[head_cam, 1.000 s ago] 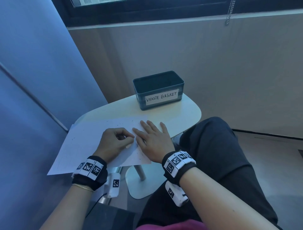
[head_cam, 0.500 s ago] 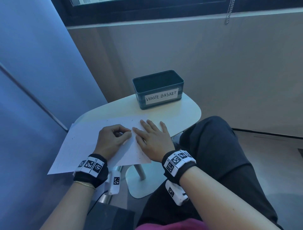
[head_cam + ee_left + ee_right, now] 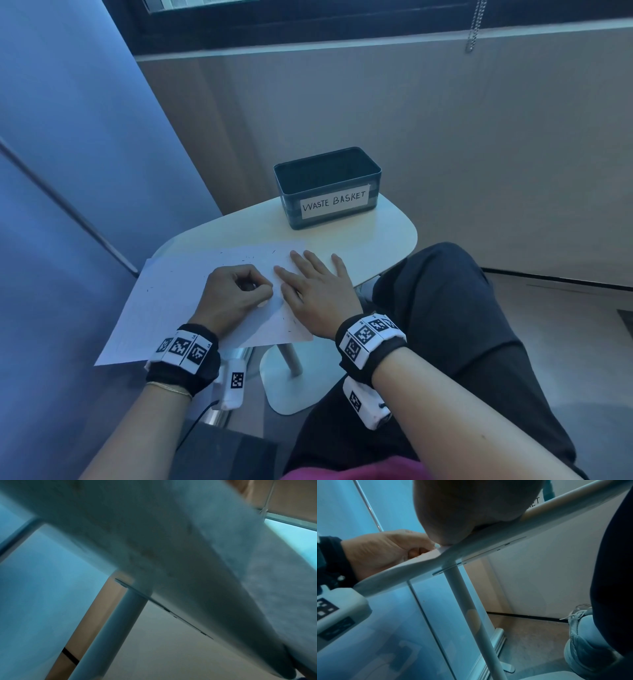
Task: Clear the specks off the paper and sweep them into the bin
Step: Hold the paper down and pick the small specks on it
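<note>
A white paper sheet (image 3: 171,301) lies on the small pale table (image 3: 383,240), hanging over its left edge. Tiny dark specks (image 3: 246,258) dot the sheet, mostly near its far edge and near corner. My left hand (image 3: 236,291) rests on the sheet's middle with fingers curled into a loose fist and the thumb tip down; whether it pinches anything is hidden. My right hand (image 3: 315,291) lies flat beside it, fingers straight, pressing the sheet's right part. The right wrist view shows the left hand (image 3: 385,551) curled at the table's edge. A dark bin (image 3: 289,205) labelled WASTE BASKET stands beyond.
The table stands on a single pole (image 3: 471,615) with a round foot. A blue glass partition (image 3: 68,171) runs along the left and a beige wall (image 3: 479,154) behind. My dark-trousered knee (image 3: 445,291) sits against the table's right edge. The left wrist view shows only the table's underside (image 3: 154,547).
The left hand's fingers have shifted slightly on the sheet, stretching right and curling back. The right hand has stayed flat in the same spot.
</note>
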